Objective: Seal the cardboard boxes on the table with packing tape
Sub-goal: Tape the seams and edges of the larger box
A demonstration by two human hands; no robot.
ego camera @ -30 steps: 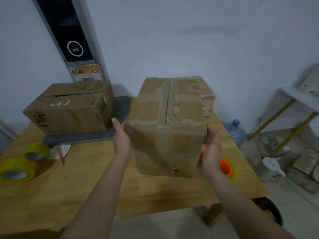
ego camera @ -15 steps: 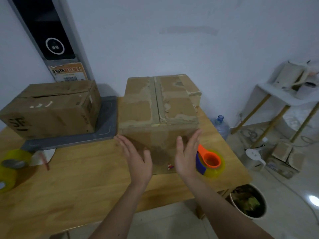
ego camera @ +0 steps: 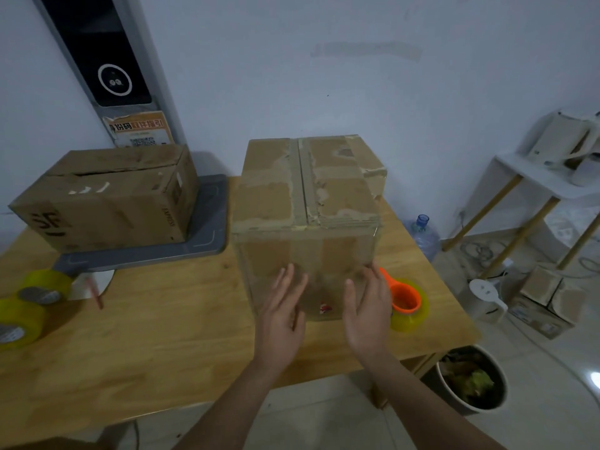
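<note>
Both hands are flat with fingers straight, the left hand [ego camera: 281,315] and right hand [ego camera: 368,311] side by side against the near face of the taped cardboard box [ego camera: 306,203] standing on the wooden bench [ego camera: 168,336], beside an orange-handled tape dispenser [ego camera: 406,298], with a second cardboard box [ego camera: 107,199] lying at the back left.

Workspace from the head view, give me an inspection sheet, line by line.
Surface: wooden table.
Job's things: tall box with taped top seam; second box on a grey tray; orange tape dispenser; yellow tape rolls.
Clutter: nothing seen.
Grips: left hand and right hand open, flat by the tall box's front.
Cables: on the floor.
Surroundings: water bottle, white shelf, bin.
</note>
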